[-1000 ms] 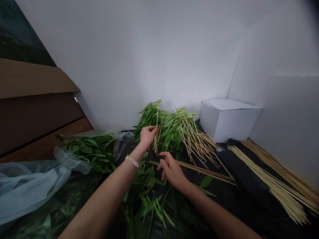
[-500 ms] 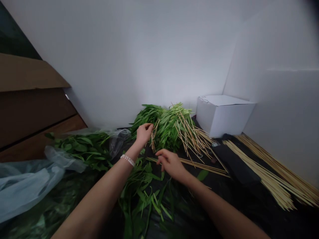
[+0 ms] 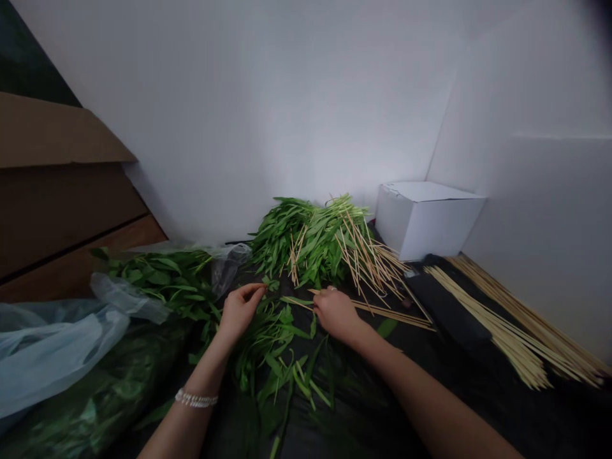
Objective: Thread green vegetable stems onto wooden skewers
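Note:
My left hand (image 3: 238,310) reaches into the loose green leafy stems (image 3: 277,347) on the black sheet, with its fingers drawn together in a pinch on a stem. A beaded bracelet is on that wrist. My right hand (image 3: 335,313) lies just to the right, fingers curled over the end of a thin bamboo skewer (image 3: 382,310) that rests flat on the sheet. Behind both hands is a heap of greens threaded on skewers (image 3: 325,242), against the white wall.
A white box (image 3: 430,217) stands in the far right corner. Bundles of bare skewers (image 3: 502,328) lie along the right wall. At left are a brown cardboard box (image 3: 62,191), a clear plastic bag (image 3: 48,347) and more greens (image 3: 162,280). A black sheet (image 3: 454,395) covers the surface.
My left hand has let go of the skewered bunch on the far heap and drawn back to the loose greens. My right hand has shifted slightly onto a skewer.

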### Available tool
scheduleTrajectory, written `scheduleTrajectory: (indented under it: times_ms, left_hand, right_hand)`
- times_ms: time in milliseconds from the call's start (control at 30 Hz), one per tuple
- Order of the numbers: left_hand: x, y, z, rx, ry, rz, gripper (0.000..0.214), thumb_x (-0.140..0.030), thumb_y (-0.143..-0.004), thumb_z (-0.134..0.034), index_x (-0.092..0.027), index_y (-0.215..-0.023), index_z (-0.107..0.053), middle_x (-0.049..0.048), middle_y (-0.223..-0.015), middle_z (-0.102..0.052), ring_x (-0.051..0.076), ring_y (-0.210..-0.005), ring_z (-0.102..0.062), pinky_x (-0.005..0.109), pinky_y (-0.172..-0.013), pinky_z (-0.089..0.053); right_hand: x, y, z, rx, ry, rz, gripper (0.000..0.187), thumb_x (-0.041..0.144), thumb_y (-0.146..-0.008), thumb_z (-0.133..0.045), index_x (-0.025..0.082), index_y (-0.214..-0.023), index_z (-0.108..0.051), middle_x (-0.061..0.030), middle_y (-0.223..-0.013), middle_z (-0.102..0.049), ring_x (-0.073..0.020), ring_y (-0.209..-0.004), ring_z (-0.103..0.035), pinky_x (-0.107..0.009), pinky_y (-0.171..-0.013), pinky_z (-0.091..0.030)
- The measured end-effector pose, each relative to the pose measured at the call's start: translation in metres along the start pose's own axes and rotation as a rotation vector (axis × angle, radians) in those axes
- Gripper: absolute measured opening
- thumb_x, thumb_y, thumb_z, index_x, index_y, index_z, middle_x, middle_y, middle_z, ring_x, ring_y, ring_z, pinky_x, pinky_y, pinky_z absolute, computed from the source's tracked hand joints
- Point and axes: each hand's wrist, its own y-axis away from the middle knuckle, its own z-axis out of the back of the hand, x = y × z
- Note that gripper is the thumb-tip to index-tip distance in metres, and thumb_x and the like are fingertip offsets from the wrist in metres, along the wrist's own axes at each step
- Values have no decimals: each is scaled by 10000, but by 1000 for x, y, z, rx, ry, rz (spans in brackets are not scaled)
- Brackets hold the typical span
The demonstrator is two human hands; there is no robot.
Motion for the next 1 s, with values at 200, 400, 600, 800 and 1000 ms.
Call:
scheduleTrajectory:
  times_ms: [200, 400, 600, 800, 1000]
  left_hand:
    - [16, 5, -2, 14, -164, -52, 395, -484, -765, -600, -172, -957, -746, 83, -984, -752, 254, -916, -682, 337, -868, -491]
    - [17, 7, 1, 16, -234, -59, 393, -480, -782, -574, -183, -974, -745, 74, -984, -752, 256, -909, -680, 339, -872, -486]
    - [15, 8, 0, 20, -206, -50, 400, -490, -771, -577, -179, -960, -744, 79, -967, -755, 256, -896, -684, 334, -842, -499]
    - [14, 9, 1, 14, -204, -45, 396, -491, -768, -582, -181, -952, -746, 77, -963, -756, 250, -885, -687, 325, -830, -504]
    - [14, 9, 1, 12, -208, -47, 397, -488, -767, -574, -181, -950, -746, 78, -966, -756, 250, -887, -687, 324, -834, -501]
  right_hand:
    - [5, 1, 1, 60, 91, -13, 242, 167, -887, -433, 155, -982, -655, -121, -1033, -677, -222, -957, -616, -296, -790, -453]
    - [-10, 1, 27, 52, 119, -130, 259, 216, -925, -395, 171, -1001, -638, -112, -999, -691, -230, -917, -655, -303, -746, -468]
    - [-41, -1, 42, 124, 151, -271, 288, 220, -941, -396, 174, -1023, -669, -135, -973, -706, -229, -942, -673, -292, -765, -475]
    - [-47, 2, 35, 209, 183, -267, 283, 56, -832, -471, 152, -978, -694, -152, -1003, -702, -244, -959, -678, -311, -786, -486]
    - [-44, 0, 26, 196, 200, -246, 281, 57, -854, -449, 145, -992, -678, -159, -1029, -683, -235, -984, -667, -312, -803, -482]
